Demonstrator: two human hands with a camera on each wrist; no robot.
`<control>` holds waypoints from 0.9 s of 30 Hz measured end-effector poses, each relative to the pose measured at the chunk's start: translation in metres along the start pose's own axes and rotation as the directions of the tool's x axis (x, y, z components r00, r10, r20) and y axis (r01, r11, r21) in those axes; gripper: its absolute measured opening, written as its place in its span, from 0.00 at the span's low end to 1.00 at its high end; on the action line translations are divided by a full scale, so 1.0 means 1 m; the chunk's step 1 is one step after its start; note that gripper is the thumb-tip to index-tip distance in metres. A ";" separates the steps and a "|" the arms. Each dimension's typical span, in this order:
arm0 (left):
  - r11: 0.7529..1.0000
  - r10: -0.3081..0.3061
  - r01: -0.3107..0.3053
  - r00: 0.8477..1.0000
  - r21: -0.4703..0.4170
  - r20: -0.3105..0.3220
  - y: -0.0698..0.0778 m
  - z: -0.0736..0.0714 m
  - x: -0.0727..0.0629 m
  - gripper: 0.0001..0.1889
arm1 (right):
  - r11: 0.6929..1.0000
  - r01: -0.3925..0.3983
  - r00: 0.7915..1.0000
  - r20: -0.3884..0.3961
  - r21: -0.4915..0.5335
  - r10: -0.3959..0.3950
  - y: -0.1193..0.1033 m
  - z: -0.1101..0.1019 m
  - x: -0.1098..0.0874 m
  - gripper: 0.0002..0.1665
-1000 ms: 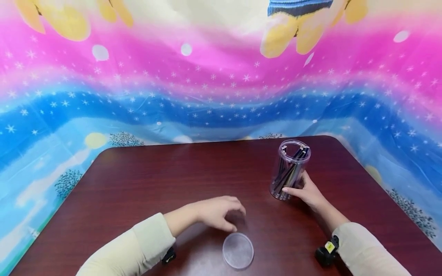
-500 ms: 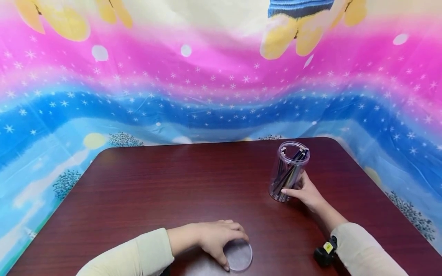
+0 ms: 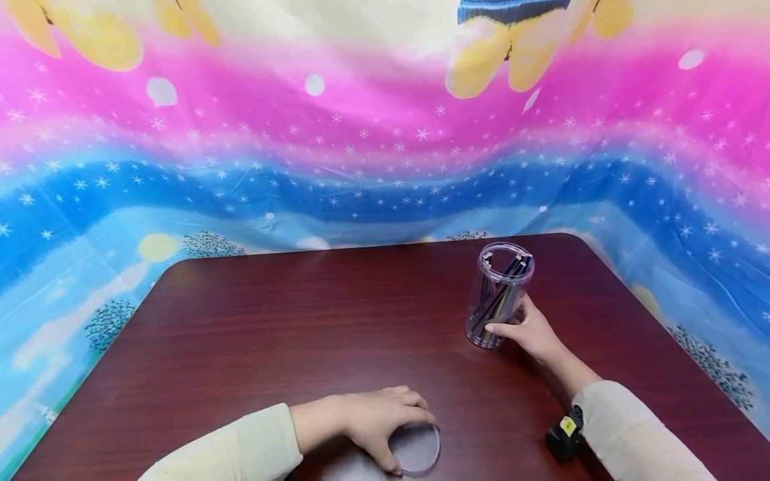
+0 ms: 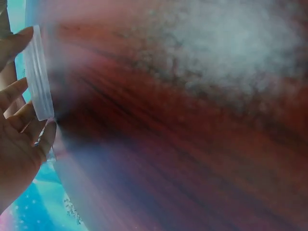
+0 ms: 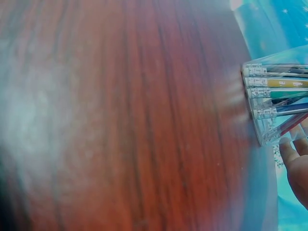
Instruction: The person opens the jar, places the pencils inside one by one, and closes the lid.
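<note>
My right hand [image 3: 532, 334] grips the lower side of a clear plastic jar [image 3: 506, 274], with the thumb at the front. The jar stands upright and uncovered at the right of the table, with several slim dark pencils [image 3: 504, 300] leaning inside. The right wrist view shows their silvery ends by the jar's base, with yellow, green and blue barrels [image 5: 288, 83]. Near the front edge, my left hand [image 3: 385, 424] holds a round clear lid [image 3: 418, 449] by its rim, thumb on the near side, fingers on the far side. Seen edge-on in the left wrist view, the lid [image 4: 39, 77] has a ridged rim.
A dark red-brown wooden table [image 3: 301, 321] with rounded far corners lies under both hands. Behind it hangs a bright pink and blue printed cloth [image 3: 373, 147]. A black wrist device [image 3: 563, 434] hangs below the right sleeve.
My left hand has come down and nearer, from above the lid to its rim, and now grasps it. My right hand has kept its grip on the jar.
</note>
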State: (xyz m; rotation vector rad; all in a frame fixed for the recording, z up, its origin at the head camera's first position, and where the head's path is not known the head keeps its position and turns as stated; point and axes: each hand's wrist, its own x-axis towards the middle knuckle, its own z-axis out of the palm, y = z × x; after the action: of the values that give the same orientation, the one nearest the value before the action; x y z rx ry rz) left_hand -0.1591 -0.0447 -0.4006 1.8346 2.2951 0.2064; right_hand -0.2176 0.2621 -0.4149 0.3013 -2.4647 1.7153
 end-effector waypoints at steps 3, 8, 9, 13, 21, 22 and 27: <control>0.999 -0.012 0.010 0.999 -0.052 -0.033 -0.005 -0.003 0.001 0.37 | 1.000 0.008 1.000 0.009 0.017 -0.008 0.000 0.000 0.001 0.45; 0.994 -0.050 0.037 0.990 -0.099 -0.131 -0.015 -0.017 0.008 0.38 | 0.999 0.018 1.000 0.015 0.051 -0.018 0.000 -0.001 0.001 0.46; 0.993 -0.061 0.044 0.986 -0.110 -0.157 -0.017 -0.022 0.010 0.38 | 0.998 0.020 1.000 0.013 0.056 -0.021 0.001 -0.001 0.000 0.46; 0.984 -0.098 0.057 0.964 -0.170 -0.245 -0.024 -0.045 0.019 0.39 | 0.998 0.029 1.000 0.005 0.063 -0.030 0.003 -0.001 0.000 0.45; 0.980 -0.145 0.077 0.906 -0.182 -0.398 -0.038 -0.100 0.042 0.39 | 0.998 0.043 0.999 -0.014 0.050 -0.043 0.004 0.001 0.001 0.44; 0.982 -0.148 0.082 0.898 -0.172 -0.415 -0.040 -0.106 0.046 0.39 | 0.997 0.050 0.999 -0.016 0.054 -0.049 0.004 0.002 0.001 0.43; 0.982 -0.181 0.132 0.869 -0.137 -0.460 -0.044 -0.129 0.069 0.39 | 0.994 0.072 0.997 -0.014 0.083 -0.071 0.006 0.002 0.000 0.42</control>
State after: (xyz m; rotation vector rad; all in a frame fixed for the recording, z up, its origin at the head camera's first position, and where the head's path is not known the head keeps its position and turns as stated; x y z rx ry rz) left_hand -0.2467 0.0147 -0.2903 1.6743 2.6698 0.8111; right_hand -0.2193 0.2622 -0.4209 0.3832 -2.3486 1.7885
